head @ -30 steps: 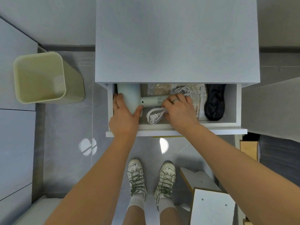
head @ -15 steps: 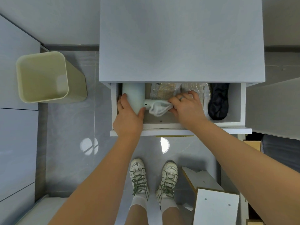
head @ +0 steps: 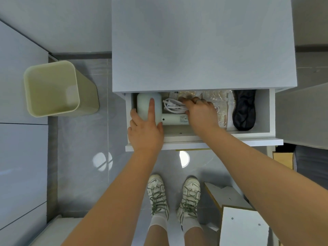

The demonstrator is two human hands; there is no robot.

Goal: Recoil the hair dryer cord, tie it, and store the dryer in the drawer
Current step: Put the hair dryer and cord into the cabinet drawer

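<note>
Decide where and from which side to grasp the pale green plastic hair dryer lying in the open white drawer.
Grip the slim cylindrical handle, from above, at the front of the drawer. It lies flat, pointing right, with bare drawer floor in front; the white coiled cord crowds its far side, and the fat barrel sits near the left wall.

hair dryer (head: 142, 105) pale green | cord (head: 173, 106) white | bin (head: 87, 96) yellow-green

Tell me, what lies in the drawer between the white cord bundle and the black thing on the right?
In the head view, the person's right hand, then clear plastic packets, lie between the cord bundle and the black item.
</note>
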